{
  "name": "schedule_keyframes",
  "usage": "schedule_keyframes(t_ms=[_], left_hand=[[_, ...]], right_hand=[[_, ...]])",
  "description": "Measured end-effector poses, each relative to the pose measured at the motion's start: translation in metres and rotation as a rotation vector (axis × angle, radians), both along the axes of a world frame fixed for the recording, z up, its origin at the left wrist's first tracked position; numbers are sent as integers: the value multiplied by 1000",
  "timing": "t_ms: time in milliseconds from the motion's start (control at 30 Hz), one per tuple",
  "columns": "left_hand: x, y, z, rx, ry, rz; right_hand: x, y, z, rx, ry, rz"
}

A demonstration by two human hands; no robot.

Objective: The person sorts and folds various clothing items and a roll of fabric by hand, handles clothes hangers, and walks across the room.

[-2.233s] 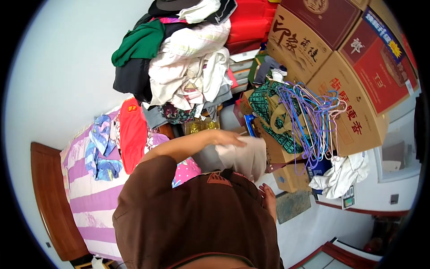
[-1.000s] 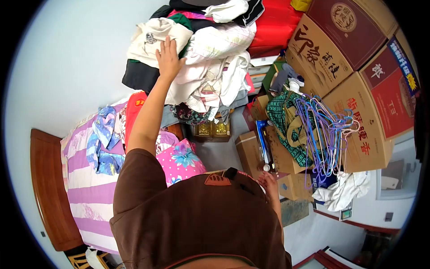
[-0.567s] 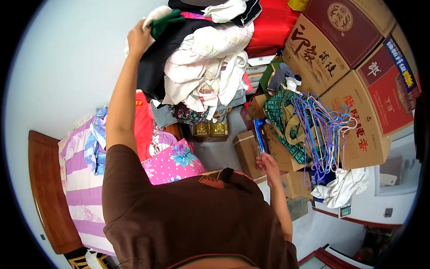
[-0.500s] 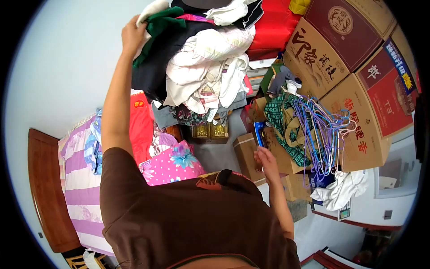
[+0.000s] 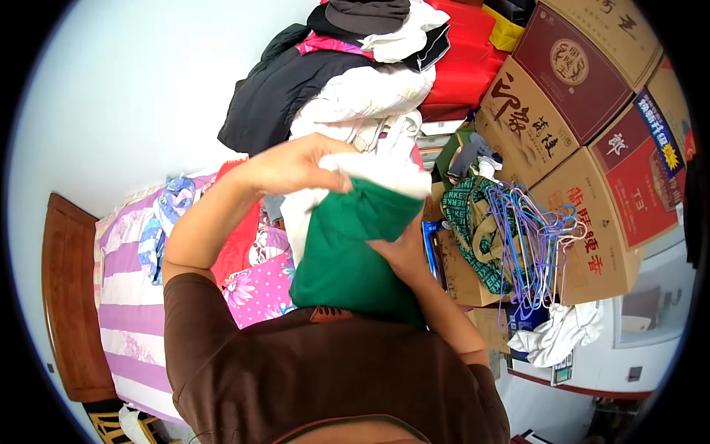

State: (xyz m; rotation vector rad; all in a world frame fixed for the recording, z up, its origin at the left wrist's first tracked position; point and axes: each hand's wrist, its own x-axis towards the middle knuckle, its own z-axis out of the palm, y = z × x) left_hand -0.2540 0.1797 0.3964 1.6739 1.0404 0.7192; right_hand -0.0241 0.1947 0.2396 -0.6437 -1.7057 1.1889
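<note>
In front of my chest hangs a green garment with white fabric (image 5: pixel 351 255) along its top and left side; its exact kind cannot be made out. My left hand (image 5: pixel 299 166) is closed on the white upper edge, thumb against the green cloth. At the garment's right side is my right hand (image 5: pixel 403 255), its thumb lying across the front and its other fingers mostly hidden behind the cloth. Beyond them rises a heap of clothes with a black jacket (image 5: pixel 270 92), white garments (image 5: pixel 377 89) and a dark cap (image 5: pixel 367 15).
Many plastic hangers (image 5: pixel 532 244) lie over a green patterned bag (image 5: pixel 462 200) on the right. Cardboard boxes (image 5: pixel 525 107) are stacked behind. To the left stands a bed with a purple-striped sheet (image 5: pixel 133 296) and a pink floral pillow (image 5: pixel 255 292). White cloth (image 5: pixel 562 333) hangs below the hangers.
My left hand has brought the green and white garment down from the top of the clothes heap to my chest. My right hand has moved up and left to the garment's right side.
</note>
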Motion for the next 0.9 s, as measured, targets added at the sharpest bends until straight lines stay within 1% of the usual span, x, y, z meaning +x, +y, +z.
schedule_keyframes(t_ms=[33, 67, 133, 167, 200, 233, 300, 333, 367, 433, 500, 567, 633, 667, 733, 767, 833, 900], left_hand=[[1, 4, -8, -61, -47, -75], [0, 11, -15, -17, -62, -122], [-1, 25, -29, -132, -183, -91], [-1, 31, -35, -190, -241, -76], [1, 38, -38, -179, -254, -44], [7, 43, -44, -90, -288, 24], [13, 54, -72, 100, -225, 337], [17, 52, -80, 439, 98, 521], [25, 47, -88, 680, 146, 588], [47, 31, -112, 983, 180, 626], [72, 11, -145, 1074, 292, 476], [98, 6, -176, 1139, 208, 421], [116, 15, -194, 1179, 189, 471], [119, 19, -197, 1108, 296, 453], [126, 28, -204, 711, 82, 254], [128, 31, -204, 608, 31, 206], [128, 33, -205, 483, -20, 152], [129, 38, -203, 460, -17, 136]], right_hand=[[3, -1, -4, -134, 94, 110], [9, 0, -2, -286, 108, 200], [20, -3, 12, -598, 137, 379], [21, -4, 17, -618, 175, 337], [21, -3, 22, -637, 214, 294], [21, -2, 25, -655, 254, 251], [22, 7, 27, -609, 287, 75], [22, 11, 26, -584, 304, -12], [23, 16, 23, -485, 287, -83], [27, 28, 17, -285, 254, -225], [29, 32, 36, -37, 55, -350], [31, 31, 58, 234, -143, -434], [33, 26, 79, 533, -338, -470], [33, 22, 93, 676, -364, -383], [31, 11, 110, 859, -452, -263], [29, 7, 115, 961, -484, -226], [26, 3, 126, 1021, -446, -197], [24, 4, 129, 1031, -393, -203]])
